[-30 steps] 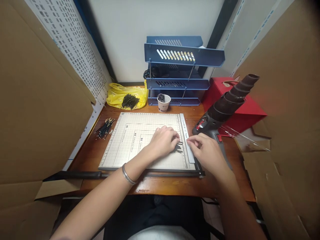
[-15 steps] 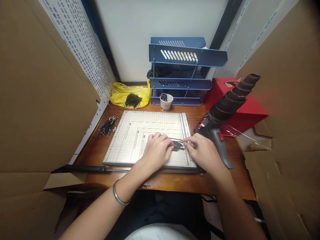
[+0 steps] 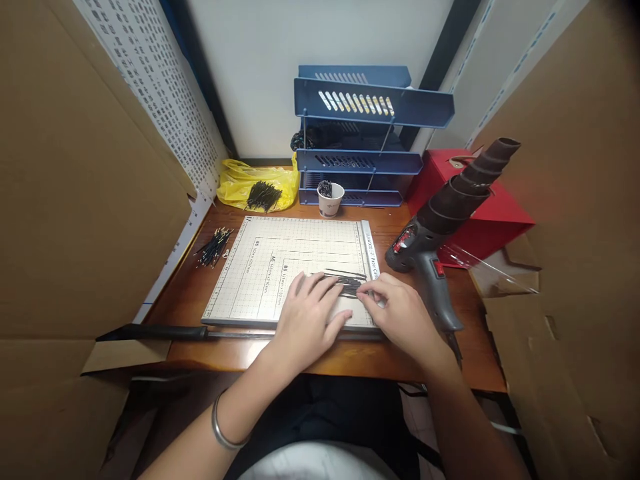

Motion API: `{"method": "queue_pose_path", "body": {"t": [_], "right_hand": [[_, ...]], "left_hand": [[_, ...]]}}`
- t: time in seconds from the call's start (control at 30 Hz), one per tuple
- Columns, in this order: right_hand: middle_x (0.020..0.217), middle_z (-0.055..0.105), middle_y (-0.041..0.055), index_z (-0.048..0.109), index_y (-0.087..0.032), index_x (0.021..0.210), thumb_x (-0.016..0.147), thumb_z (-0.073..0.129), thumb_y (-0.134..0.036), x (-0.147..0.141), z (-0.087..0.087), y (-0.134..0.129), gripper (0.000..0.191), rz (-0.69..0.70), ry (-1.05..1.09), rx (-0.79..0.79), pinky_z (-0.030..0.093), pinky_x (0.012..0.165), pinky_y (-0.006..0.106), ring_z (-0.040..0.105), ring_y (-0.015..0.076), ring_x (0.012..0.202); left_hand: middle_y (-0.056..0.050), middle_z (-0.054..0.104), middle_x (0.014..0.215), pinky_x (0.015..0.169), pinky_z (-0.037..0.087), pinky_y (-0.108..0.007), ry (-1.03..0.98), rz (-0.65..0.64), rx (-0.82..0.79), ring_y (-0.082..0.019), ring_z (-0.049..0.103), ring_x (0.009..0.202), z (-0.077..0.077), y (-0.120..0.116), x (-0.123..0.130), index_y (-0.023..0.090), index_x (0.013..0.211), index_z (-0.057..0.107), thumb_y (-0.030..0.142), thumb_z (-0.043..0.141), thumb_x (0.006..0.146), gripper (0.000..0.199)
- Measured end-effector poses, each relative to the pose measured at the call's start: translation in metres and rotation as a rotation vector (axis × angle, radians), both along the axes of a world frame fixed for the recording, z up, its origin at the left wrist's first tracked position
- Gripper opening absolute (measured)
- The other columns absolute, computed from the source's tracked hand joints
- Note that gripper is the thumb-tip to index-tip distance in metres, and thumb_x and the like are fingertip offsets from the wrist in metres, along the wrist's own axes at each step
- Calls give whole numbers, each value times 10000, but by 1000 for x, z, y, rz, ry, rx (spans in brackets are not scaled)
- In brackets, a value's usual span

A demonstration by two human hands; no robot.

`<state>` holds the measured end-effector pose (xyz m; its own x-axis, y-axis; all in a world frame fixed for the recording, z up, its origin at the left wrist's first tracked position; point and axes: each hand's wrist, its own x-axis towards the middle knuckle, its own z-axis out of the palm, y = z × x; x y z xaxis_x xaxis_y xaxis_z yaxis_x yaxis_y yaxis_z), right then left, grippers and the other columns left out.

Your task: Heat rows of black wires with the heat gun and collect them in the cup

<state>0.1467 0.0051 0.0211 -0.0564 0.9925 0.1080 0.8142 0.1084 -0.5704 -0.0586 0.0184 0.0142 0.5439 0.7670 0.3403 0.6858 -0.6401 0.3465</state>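
Observation:
Several thin black strips point(image 3: 345, 283) lie side by side on the right part of a gridded paper cutter board point(image 3: 245, 280). My left hand point(image 3: 311, 313) rests palm down at their left ends, its fingers spread, with the fingertips on the strips. At the right ends, my right hand point(image 3: 393, 303) has thumb and index finger pinched together by the strips; whether a strip is between them is too small to tell. One strip lies a little apart at the upper edge of the group.
A heat gun point(image 3: 443, 227) stands right of the board, before a red box point(image 3: 500, 217). Behind are a paper cup point(image 3: 330, 203), blue trays point(image 3: 360, 161) and a yellow bag point(image 3: 233, 187) with black pieces. Left are a black wire bundle point(image 3: 214, 248) and the cutter's handle point(image 3: 165, 332).
My left hand has opened out and shifted slightly left and down, uncovering more of the strips. My right hand has moved a little left and down along their right ends.

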Motion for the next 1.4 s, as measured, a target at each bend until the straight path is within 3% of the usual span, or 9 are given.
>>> {"method": "queue_pose_path", "body": {"t": [0.23,0.3,0.4,0.57,0.77,0.93,1.13,1.27,1.4], "right_hand": [[822,635,-1,754,-259,926,945,593,-285,1,2,-6,164,-41,-29,36,366,654,296,579,150,694],[784,609,-7,757,-261,935,948,595,-307,2,2,-11,169,-53,-1,50,365,646,296,568,148,682],[820,637,-8,757,-259,955,947,601,-307,0,4,-17,164,-35,16,17,380,674,295,587,150,718],[855,674,1,763,-251,961,926,617,-267,-7,5,-19,150,-36,-4,0,377,680,303,594,158,725],[810,641,7,760,-242,958,944,598,-278,-5,2,-28,167,-41,17,13,387,675,305,589,162,713],[914,677,29,760,-239,1083,958,612,-297,-9,-1,-33,202,59,68,38,432,724,300,623,167,778],[837,669,10,788,-241,927,983,599,-295,-9,0,-33,205,133,66,117,420,685,284,621,146,748],[894,715,9,781,-238,908,942,646,-281,4,1,-20,146,23,53,116,429,730,292,651,157,797],[870,712,25,794,-240,920,918,648,-288,10,3,8,154,-116,-17,168,417,710,308,638,173,765]], "left_hand": [[-132,505,1567,1254,209,-608,27,-26,8,-353,379,1497,-9,-15,-6,131,1484,493,444,546,1022,560],[-138,498,1570,1267,182,-602,-25,-6,6,-336,357,1513,-7,-15,-8,138,1432,533,382,574,1003,495],[-121,538,1535,1273,141,-617,-88,16,-29,-327,359,1514,-5,-15,-9,181,1204,653,304,616,965,271],[-73,611,1465,1263,107,-653,-126,22,-66,-322,405,1489,-4,-15,0,220,952,683,245,646,947,45],[-55,669,1385,1255,104,-681,-165,28,-101,-315,446,1459,-4,-9,5,216,862,698,194,663,952,100],[-56,700,1310,1248,114,-698,-252,54,-138,-309,506,1403,0,-7,4,227,872,725,213,665,965,111],[-45,684,1321,1258,110,-658,-274,51,-147,-289,525,1368,4,-13,2,237,908,735,208,642,976,119],[-57,702,1121,1213,218,-604,-201,149,-23,-260,617,1137,7,-9,-3,229,927,739,207,630,975,121],[-44,670,910,1020,362,-541,-59,181,24,-248,592,936,8,0,-3,216,876,741,200,633,960,138]]}}
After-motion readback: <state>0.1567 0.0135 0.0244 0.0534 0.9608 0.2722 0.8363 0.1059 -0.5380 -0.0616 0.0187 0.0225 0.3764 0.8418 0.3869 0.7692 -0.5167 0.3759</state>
